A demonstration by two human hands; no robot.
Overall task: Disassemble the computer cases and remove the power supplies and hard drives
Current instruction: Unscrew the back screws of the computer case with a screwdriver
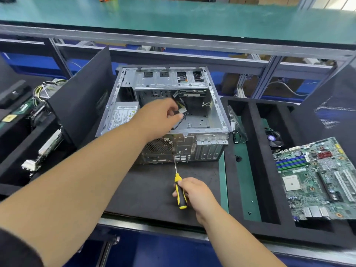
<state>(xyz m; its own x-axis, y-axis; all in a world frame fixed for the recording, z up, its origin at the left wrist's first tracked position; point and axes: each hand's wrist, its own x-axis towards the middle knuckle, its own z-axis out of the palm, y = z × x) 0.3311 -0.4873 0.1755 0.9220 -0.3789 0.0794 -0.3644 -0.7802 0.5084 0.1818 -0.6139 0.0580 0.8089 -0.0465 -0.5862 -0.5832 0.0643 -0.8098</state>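
An open silver computer case [215, 105] lies on its side on the black mat, its rear panel facing me. A grey power supply [124, 114] with a white label sits in its left part. My left hand [161, 116] reaches into the case and pinches a bundle of power cables with a white connector [182, 109]. My right hand [194, 191] grips a yellow-and-black screwdriver [180, 191], whose tip touches the rear panel near the fan grille [159, 145]. A drive [192, 92] sits in the bay at the back of the case.
A black side panel [82, 105] leans left of the case. A green motherboard [316, 180] lies at the right on black foam trays [256, 170]. Removed parts and cabling [42, 120] fill trays at the left. A green shelf [173, 20] overhangs behind.
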